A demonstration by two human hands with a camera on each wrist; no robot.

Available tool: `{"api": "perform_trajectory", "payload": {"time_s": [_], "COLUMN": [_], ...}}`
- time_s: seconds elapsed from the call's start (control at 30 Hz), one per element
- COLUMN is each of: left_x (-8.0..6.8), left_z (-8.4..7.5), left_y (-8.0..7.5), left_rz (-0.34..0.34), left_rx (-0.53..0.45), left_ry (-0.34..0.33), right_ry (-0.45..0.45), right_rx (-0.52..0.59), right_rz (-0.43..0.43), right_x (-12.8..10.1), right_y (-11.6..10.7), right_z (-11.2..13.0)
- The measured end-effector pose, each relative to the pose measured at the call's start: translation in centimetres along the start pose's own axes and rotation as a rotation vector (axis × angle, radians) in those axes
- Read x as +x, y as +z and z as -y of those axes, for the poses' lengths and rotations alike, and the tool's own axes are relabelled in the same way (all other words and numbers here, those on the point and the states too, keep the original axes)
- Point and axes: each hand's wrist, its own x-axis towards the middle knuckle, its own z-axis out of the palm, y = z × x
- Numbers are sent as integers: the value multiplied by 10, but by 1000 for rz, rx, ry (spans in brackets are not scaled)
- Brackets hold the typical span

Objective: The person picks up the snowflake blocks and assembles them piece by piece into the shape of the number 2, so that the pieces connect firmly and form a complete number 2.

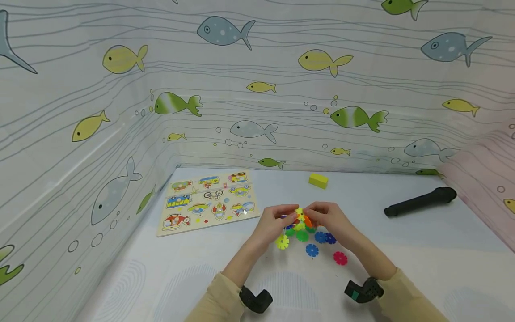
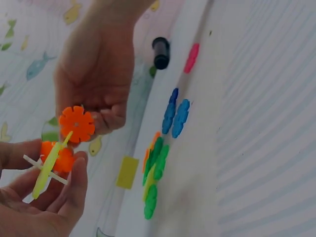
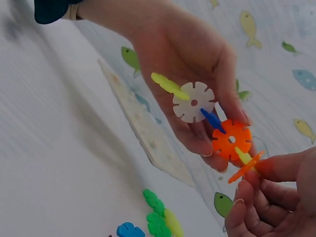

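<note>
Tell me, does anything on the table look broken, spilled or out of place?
Nothing looks broken or spilled. The black cylindrical flashlight-like object and yellow rectangular block lie apart from the loose plastic snowflake discs. The wooden vehicle puzzle board lies slightly askew.

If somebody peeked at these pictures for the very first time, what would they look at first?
Probably the two hands meeting mid-table: the left hand holds a cluster of snowflake discs, and the right hand pinches an orange disc up against it. Bright loose discs lie just below them, a vehicle puzzle board sits to the left, and fish swim all over the walls.
</note>
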Motion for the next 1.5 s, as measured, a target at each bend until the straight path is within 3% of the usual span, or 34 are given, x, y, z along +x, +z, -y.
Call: {"api": "perform_trajectory", "payload": {"time_s": [0.2, 0.43, 0.77, 0.9, 1.0, 1.13, 1.27, 1.37, 1.5], "left_x": [1, 3, 7, 7, 5, 3, 2, 2, 1], "left_z": [-2, -3, -5, -5, -4, -2, 0, 1, 0], "left_y": [-3, -8, -12, -10, -8, -4, 1, 3, 5], "left_rz": [-16, -134, -372, -427, -376, -178, -20, 20, 25], "left_rx": [-26, -56, -106, -125, -93, -9, -23, -53, -60], "left_ry": [43, 42, 6, -25, -54, -32, 24, 57, 84], "right_ry": [32, 31, 59, 70, 72, 57, 39, 36, 34], "right_rx": [194, 314, 465, 480, 485, 492, 489, 470, 449], "right_rz": [60, 69, -44, -92, -110, -94, -40, -9, 21], "right_x": [3, 3, 4, 5, 5, 3, -1, -3, -3], "right_y": [-5, -11, -14, -14, -13, -12, -9, -6, -2], "right_z": [-4, 0, 3, 2, 3, 4, 8, 11, 10]}}
